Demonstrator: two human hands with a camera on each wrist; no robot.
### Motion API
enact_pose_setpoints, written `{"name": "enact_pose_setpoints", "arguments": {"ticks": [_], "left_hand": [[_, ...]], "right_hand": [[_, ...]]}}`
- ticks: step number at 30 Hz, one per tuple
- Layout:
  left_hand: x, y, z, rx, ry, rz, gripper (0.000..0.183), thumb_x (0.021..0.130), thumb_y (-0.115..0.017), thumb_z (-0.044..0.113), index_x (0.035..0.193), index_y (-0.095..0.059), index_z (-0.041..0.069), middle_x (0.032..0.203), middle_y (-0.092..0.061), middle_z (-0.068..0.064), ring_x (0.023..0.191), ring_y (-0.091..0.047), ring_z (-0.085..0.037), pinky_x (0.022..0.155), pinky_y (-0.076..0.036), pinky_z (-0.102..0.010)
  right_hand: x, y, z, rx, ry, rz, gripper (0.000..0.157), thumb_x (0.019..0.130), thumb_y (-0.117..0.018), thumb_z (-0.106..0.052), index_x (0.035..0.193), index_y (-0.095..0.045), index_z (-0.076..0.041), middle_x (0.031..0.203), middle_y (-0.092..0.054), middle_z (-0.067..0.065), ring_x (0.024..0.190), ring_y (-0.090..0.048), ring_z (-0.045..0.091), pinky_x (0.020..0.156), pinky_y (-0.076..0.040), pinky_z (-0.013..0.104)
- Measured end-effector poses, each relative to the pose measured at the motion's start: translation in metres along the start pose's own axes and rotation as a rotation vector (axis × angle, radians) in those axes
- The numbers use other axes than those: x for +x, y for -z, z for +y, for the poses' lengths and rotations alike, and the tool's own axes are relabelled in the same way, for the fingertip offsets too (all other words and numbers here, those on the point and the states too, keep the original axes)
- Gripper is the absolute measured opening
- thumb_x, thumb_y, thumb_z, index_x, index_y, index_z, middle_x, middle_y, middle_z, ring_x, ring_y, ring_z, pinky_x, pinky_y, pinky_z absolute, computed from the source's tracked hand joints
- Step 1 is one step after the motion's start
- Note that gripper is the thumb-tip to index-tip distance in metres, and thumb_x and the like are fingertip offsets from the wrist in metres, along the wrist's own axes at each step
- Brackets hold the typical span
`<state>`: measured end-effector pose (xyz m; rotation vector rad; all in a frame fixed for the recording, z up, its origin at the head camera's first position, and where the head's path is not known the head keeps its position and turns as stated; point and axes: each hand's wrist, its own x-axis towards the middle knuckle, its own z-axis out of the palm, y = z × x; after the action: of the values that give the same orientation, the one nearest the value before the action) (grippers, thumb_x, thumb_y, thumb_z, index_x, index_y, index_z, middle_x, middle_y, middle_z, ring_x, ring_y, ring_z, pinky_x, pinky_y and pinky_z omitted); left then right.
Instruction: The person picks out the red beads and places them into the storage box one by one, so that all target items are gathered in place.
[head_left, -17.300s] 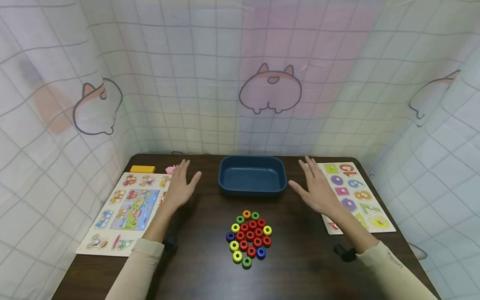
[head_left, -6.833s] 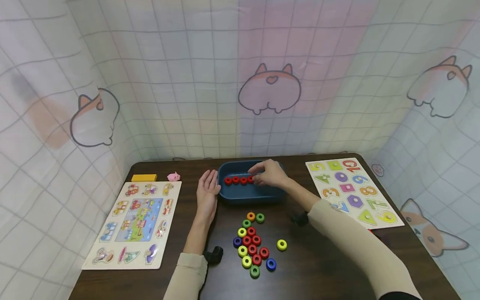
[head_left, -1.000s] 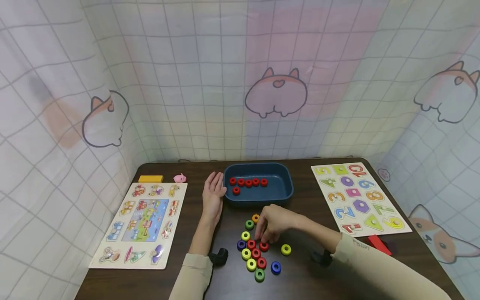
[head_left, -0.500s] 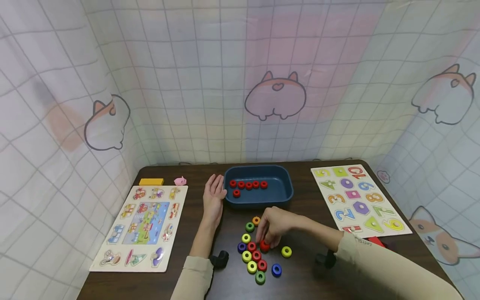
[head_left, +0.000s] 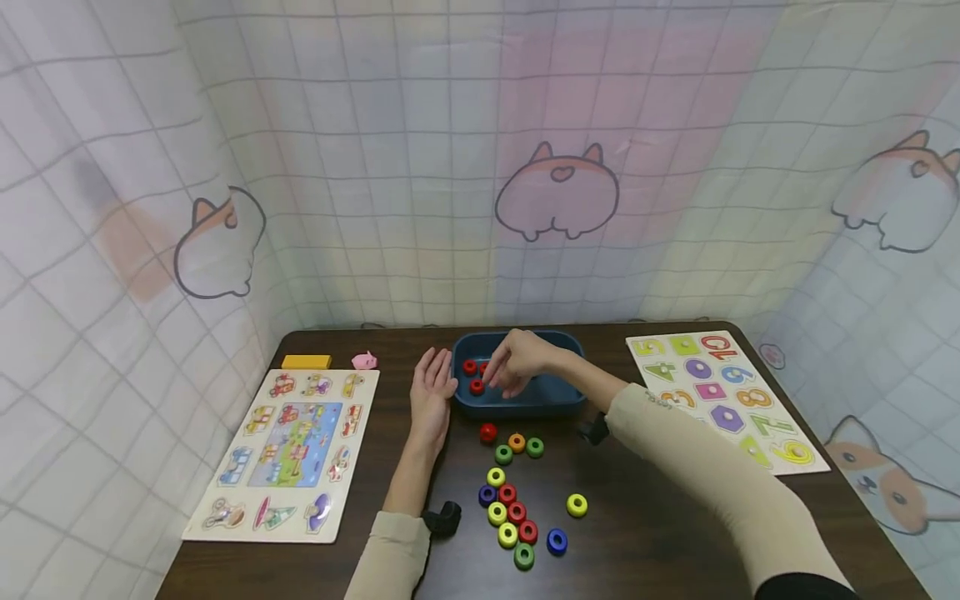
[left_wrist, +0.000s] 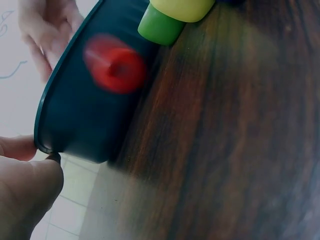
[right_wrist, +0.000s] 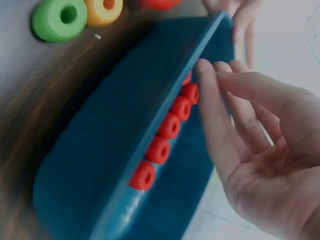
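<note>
Over the dark blue bin (head_left: 517,408), my right hand (head_left: 521,362) has loosely bent fingers; the right wrist view shows no bead between them. My left hand (head_left: 431,404) lies at the bin's left end, fingers extended, thumb touching its rim. A red ring bead (head_left: 488,432) is outside the bin, just in front of its front wall; it is blurred in the left wrist view. Red beads (right_wrist: 165,125) line the bin's front inside in the right wrist view. On the table are an orange bead (head_left: 511,444) and several red, yellow, green and blue beads, mostly clustered.
A vehicle puzzle board (head_left: 348,475) lies at left, with a yellow block (head_left: 306,362) and a pink pig figure (head_left: 364,361) behind it. At right lies a number puzzle board (head_left: 810,468). A gridded curtain (head_left: 420,275) surrounds the table (head_left: 630,550).
From the bead cluster, my right hand has moved up over the bin. The red bead it was pinching is now out of its fingers, in front of the bin. My left hand has stayed put.
</note>
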<state>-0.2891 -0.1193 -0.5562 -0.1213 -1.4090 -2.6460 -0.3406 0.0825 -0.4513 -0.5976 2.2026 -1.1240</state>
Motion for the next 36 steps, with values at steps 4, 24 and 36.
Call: {"name": "enact_pose_setpoints", "arguments": {"ticks": [4, 24, 36], "left_hand": [[-0.002, -0.006, -0.004, 0.001, 0.029, -0.005, 0.069, 0.092, -0.044, -0.019, 0.15, -0.027, 0.012, 0.153, -0.035, -0.01, 0.144, -0.031, -0.021, 0.118, -0.023, -0.043], [0.011, 0.012, 0.024, -0.047, 0.078, -0.044, 0.064, 0.093, -0.047, -0.018, 0.15, -0.023, -0.005, 0.152, -0.034, -0.021, 0.144, -0.03, -0.029, 0.118, -0.024, -0.042], [0.007, 0.027, 0.026, -0.095, 0.092, 0.028, 0.049, 0.099, -0.041, -0.01, 0.146, -0.033, -0.001, 0.15, -0.037, -0.023, 0.142, -0.035, -0.029, 0.116, -0.029, -0.038]], "right_hand": [[0.005, -0.002, 0.003, 0.039, 0.025, 0.034, 0.022, 0.082, -0.069, 0.008, 0.103, -0.074, 0.003, 0.095, -0.072, 0.022, 0.075, -0.072, 0.034, 0.073, -0.058, 0.053], [-0.026, -0.083, -0.024, -0.511, 0.279, 0.01, 0.026, 0.082, -0.078, -0.015, 0.107, -0.076, -0.019, 0.103, -0.073, -0.007, 0.08, -0.064, 0.003, 0.07, -0.053, 0.019], [0.019, -0.124, -0.025, -0.528, 0.227, 0.226, 0.042, 0.084, -0.075, -0.016, 0.123, -0.066, -0.005, 0.108, -0.071, 0.007, 0.079, -0.063, 0.013, 0.071, -0.053, 0.027]]}}
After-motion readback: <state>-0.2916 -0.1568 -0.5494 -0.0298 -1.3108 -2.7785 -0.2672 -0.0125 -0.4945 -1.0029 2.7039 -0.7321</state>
